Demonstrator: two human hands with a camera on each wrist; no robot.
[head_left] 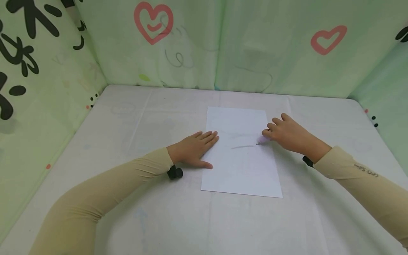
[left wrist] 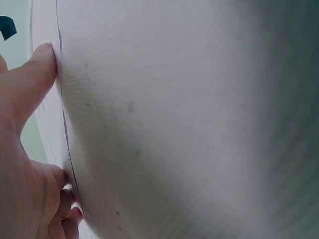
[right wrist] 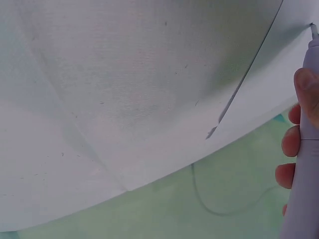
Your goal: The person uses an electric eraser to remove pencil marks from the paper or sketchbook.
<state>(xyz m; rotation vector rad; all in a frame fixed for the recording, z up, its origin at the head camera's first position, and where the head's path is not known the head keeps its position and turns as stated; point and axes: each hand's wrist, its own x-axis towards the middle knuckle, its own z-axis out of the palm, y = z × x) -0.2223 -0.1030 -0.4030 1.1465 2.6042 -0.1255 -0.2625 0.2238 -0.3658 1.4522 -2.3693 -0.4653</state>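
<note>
A white sheet of paper [head_left: 240, 180] lies on the white-covered table, with a thin grey line [head_left: 242, 147] across its middle. My left hand [head_left: 194, 150] rests flat with fingers spread, its fingertips and thumb over the sheet's left edge. At the sheet's right edge, my right hand [head_left: 287, 136] grips a lilac marker [right wrist: 310, 127], fingers curled round its thick barrel. The marker's narrow tip [right wrist: 313, 31] points down at the paper, right by the line's right end. In the left wrist view, the left thumb [left wrist: 37, 69] lies along the paper's edge.
Pale green curtains [head_left: 220, 46] with pink hearts and black lettering enclose the table [head_left: 153, 219] at the back and both sides. A dark purplish mark [right wrist: 212, 132] sits at the paper's edge. Black wrist devices [head_left: 174, 172] show below the sleeves.
</note>
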